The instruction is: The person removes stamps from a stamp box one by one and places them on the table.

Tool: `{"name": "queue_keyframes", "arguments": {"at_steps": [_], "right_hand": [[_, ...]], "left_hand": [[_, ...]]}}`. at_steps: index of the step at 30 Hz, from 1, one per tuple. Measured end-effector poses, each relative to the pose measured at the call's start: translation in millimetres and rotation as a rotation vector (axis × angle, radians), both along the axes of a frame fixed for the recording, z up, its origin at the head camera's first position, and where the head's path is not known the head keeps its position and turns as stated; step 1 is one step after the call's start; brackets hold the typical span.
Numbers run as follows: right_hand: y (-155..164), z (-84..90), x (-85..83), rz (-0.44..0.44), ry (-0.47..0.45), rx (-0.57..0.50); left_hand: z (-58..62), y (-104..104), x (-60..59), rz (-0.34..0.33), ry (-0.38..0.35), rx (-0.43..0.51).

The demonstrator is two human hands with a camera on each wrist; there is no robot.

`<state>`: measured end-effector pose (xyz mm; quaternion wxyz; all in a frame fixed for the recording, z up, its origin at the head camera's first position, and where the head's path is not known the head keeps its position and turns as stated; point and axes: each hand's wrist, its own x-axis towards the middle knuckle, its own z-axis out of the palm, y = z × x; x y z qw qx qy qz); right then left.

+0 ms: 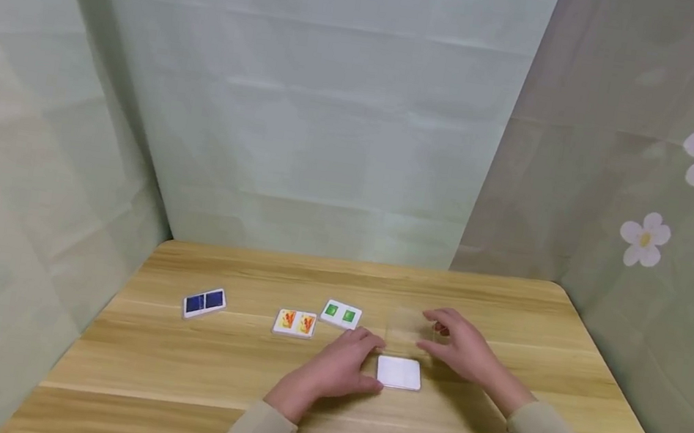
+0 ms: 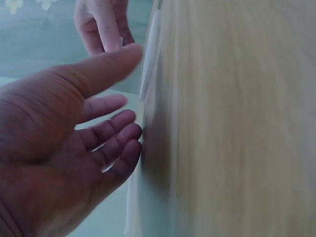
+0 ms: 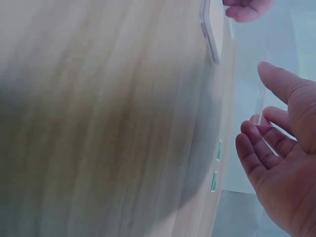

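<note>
Wooden tabletop (image 1: 153,367) bears a white card (image 1: 399,373), long side crosswise, nearer the loosely spread left hand (image 1: 339,367) than the right hand (image 1: 460,347) pinching a clear sheet (image 1: 404,330).

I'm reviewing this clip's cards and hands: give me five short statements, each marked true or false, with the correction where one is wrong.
1. The right hand holds a clear see-through piece. True.
2. The dark blue card lies to the right of the orange-and-red card. False: the dark blue card lies to the left of the orange-and-red card.
3. The green card lies farther from the person than the white card. True.
4. The left hand grips the green card. False: the left hand is beside the white card, its fingers not closed round any card.
5. The tabletop has a wood-grain surface. True.
</note>
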<state>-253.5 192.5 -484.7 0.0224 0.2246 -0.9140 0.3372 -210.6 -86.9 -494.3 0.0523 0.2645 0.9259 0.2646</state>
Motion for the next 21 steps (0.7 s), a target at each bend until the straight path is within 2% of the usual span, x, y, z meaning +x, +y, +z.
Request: {"name": "queue_keyframes", "arguments": {"at_steps": [5, 13, 21], "right_hand": [[3.4, 4.7, 10.2, 0.044, -0.013, -0.006], [-0.5, 6.8, 23.2, 0.121, 0.020, -0.001], [-3.9, 3.8, 34.7, 0.117, 0.035, 0.088]], "left_hand": [[5.2, 0.1, 2.7, 0.018, 0.014, 0.045], [11.3, -2.4, 4.1, 0.022, 0.053, 0.052], [14.4, -0.8, 5.3, 0.027, 0.091, 0.032]]}}
